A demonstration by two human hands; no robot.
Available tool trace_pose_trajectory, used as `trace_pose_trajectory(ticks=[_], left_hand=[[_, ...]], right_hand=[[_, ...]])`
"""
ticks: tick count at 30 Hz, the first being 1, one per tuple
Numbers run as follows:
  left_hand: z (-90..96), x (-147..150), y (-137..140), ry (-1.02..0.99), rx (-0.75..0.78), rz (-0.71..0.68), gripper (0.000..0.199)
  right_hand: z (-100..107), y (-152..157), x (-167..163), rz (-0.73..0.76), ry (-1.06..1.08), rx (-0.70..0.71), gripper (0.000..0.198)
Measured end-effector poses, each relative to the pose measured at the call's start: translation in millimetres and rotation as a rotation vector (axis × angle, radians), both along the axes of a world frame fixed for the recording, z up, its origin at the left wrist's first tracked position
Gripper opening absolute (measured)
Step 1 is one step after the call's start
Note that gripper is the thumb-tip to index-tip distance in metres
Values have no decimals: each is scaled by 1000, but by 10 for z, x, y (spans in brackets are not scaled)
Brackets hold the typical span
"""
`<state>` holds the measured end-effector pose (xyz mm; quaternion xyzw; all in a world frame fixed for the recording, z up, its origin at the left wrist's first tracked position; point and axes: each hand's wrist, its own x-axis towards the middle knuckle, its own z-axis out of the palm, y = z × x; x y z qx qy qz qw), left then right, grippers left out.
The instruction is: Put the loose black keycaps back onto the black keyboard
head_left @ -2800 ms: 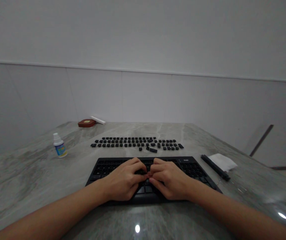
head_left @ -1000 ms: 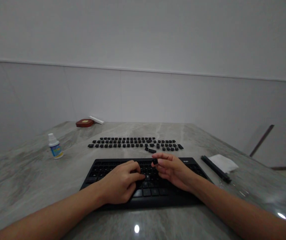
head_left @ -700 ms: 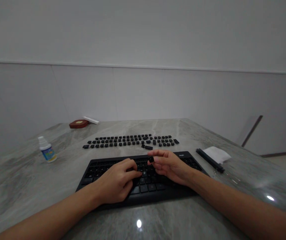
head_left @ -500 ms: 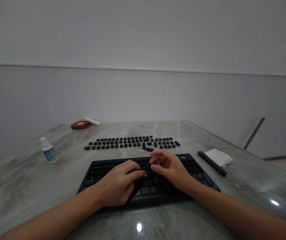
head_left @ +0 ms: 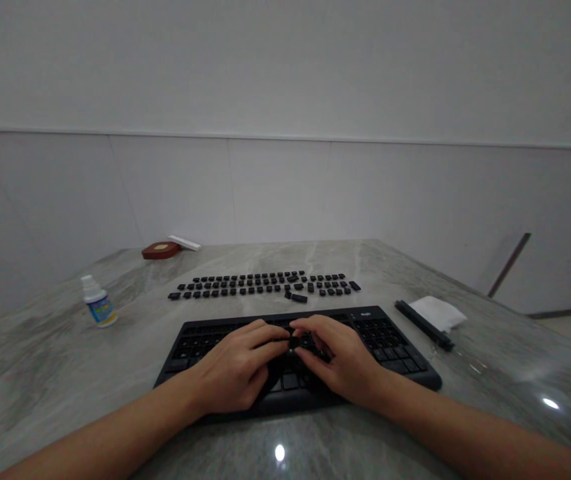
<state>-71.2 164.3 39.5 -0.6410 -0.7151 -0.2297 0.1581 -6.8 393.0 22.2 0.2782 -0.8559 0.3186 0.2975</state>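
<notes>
A black keyboard (head_left: 315, 400) lies in front of me on the marbled table, some of its keys hidden under my hands. Over its middle, my right hand (head_left: 345, 360) is closed, with thumb and index finger on either side of a small black keycap (head_left: 294, 342). From the left, my left hand (head_left: 245, 363) rests across the keys with its fingers stretched apart. Its fingertips come right up to that keycap, though contact is hard to make out. Behind the keyboard, many loose keycaps (head_left: 250, 291) lie in rows, with a longer black key (head_left: 299, 299) nearest the keyboard.
A white spray bottle (head_left: 99, 303) with a blue label stands at left. To the right lie a black bar-shaped piece (head_left: 424, 325) and a white tissue or cloth (head_left: 439, 312). A reddish-brown box (head_left: 160, 250) and a white strip (head_left: 184, 243) lie at the back left, near the wall.
My right hand has moved slightly left and down, bringing its thumb and index finger to my left fingertips, where a dark keycap now shows. My left hand has barely moved.
</notes>
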Motion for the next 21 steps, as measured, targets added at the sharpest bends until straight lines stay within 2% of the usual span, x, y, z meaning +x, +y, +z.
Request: trace_pose_trajectory(ticks=[12, 17, 21], left_hand=[[-13, -7, -2, 28, 12, 4, 51], [-31, -11, -2, 32, 2, 24, 45], [-13, 1, 15, 34, 15, 17, 42]], right_hand=[[86, 31, -44, -59, -265, -193, 19], [132, 197, -94, -103, -260, -72, 10], [111, 256, -115, -7, -208, 11, 4]])
